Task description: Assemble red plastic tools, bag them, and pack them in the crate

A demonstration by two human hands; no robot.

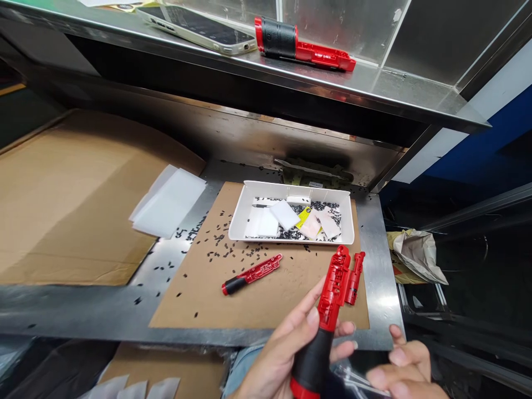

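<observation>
My left hand (282,346) is wrapped round a red and black plastic housing (330,299), which is tilted up with its ribbed inner side facing me. Just beyond my fingertips, a smaller red part (355,279) lies on the cardboard sheet (191,302). To the left rests a slim red and black half shell (252,274), hollow side up. My right hand (409,368) is low at the right with curled fingers. A thin, shiny item (361,382) shows by its fingertips, too blurred to name.
A white tray (236,224) holds small black pieces, white pads and a pen. More black pieces are scattered around it. White sheets (168,202) lie by a large carton (62,194). On the shelf above are a phone (203,30) and another red and black housing (301,44).
</observation>
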